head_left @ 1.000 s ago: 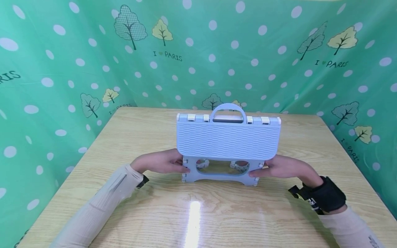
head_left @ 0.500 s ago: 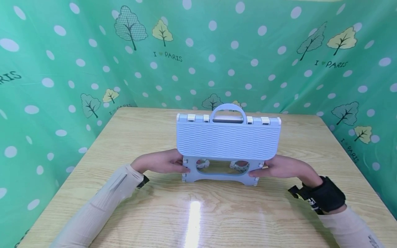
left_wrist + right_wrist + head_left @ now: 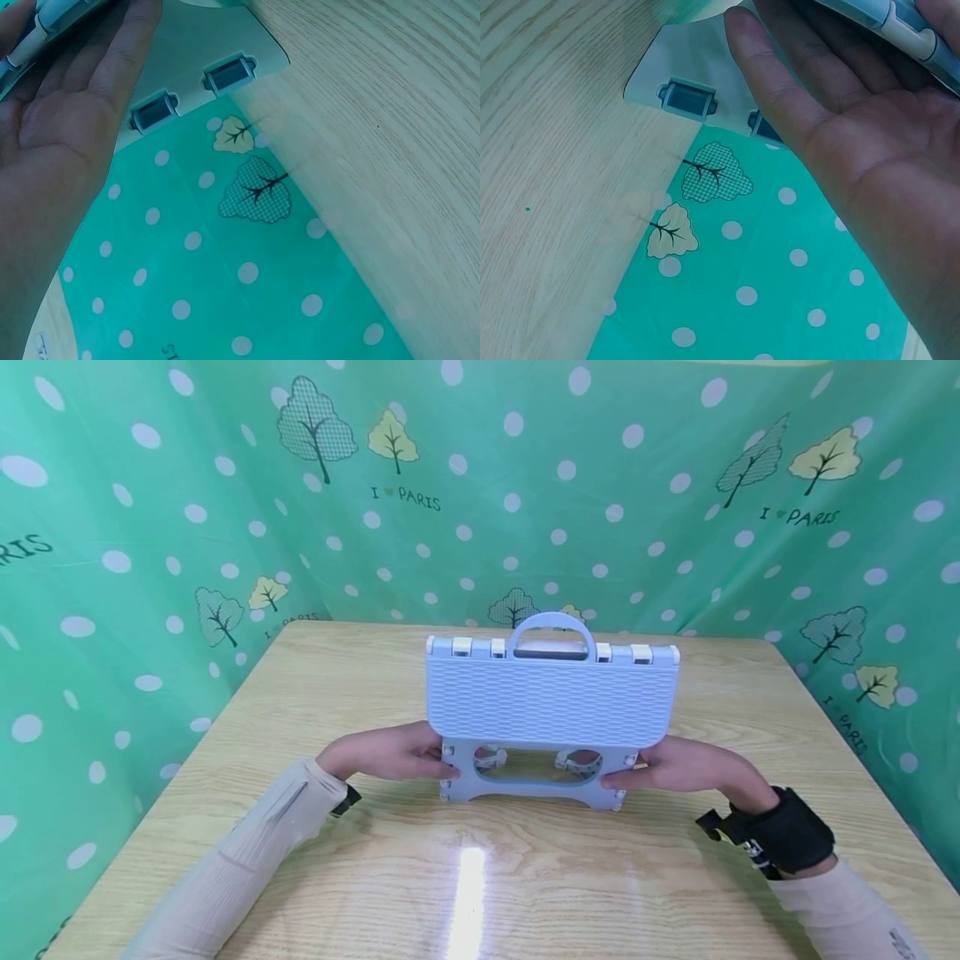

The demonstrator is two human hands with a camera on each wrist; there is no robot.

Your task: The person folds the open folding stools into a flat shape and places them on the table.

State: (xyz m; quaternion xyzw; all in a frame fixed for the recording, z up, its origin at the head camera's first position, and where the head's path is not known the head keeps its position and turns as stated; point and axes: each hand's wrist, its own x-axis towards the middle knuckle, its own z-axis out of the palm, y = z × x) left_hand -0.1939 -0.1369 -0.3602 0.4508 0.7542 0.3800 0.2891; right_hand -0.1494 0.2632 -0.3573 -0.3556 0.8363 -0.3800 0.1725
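Observation:
A light blue folding step stool (image 3: pixel 551 702) with a woven-texture seat and an arched handle (image 3: pixel 552 620) stands on the table, its seat tilted towards me. Below the seat, the front leg panel (image 3: pixel 532 789) has a wide oval cutout. My left hand (image 3: pixel 386 752) grips that panel's left edge, thumb in front, other fingers mostly hidden behind. On the opposite edge my right hand (image 3: pixel 693 764) holds on in the same way. Both wrist views show fingers behind the panel edge; parts of the stool's hinged underside (image 3: pixel 187 52) appear beyond them.
The wood-grain table (image 3: pixel 337 877) carries a bright light reflection near its front. A green dotted curtain (image 3: pixel 420 543) with printed trees hangs behind it and along both sides. A black strap (image 3: pixel 787 831) wraps the right wrist.

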